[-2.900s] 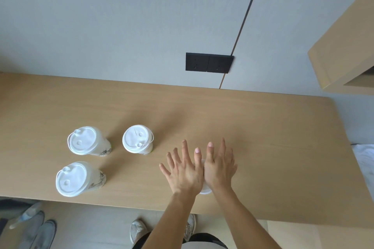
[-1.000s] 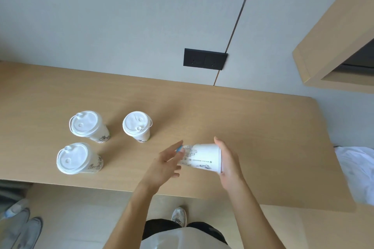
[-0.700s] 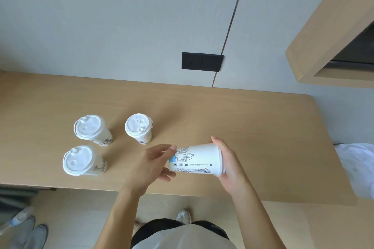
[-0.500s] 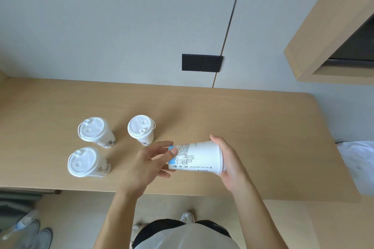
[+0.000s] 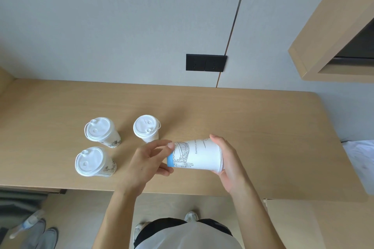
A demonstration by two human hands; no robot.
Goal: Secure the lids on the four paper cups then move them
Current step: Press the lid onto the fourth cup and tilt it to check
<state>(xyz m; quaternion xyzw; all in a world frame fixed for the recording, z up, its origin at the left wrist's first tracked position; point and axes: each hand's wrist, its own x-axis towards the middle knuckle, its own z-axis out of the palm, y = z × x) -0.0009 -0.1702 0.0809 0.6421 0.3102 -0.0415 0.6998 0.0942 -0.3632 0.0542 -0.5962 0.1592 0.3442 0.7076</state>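
Note:
A white paper cup (image 5: pixel 197 154) with a line drawing and a blue base band lies on its side in the air above the wooden table (image 5: pixel 263 127). My right hand (image 5: pixel 228 159) cups its lidded end. My left hand (image 5: pixel 145 159) grips its base end with thumb and fingers. Three more lidded white cups stand upright on the left: one at the back left (image 5: pixel 100 130), one at the back middle (image 5: pixel 146 129), one at the front left (image 5: pixel 91 160).
A black socket plate (image 5: pixel 206 62) sits on the grey wall behind the table. A wooden shelf unit (image 5: pixel 332 32) hangs at the upper right. White cloth (image 5: pixel 362 157) lies past the table's right end. Shoes (image 5: pixel 40 232) rest on the floor at lower left.
Earlier both hands pressed flat on the cup's lid on the table. The cup has since been lifted and turned sideways, held between both hands. The three other cups have not moved.

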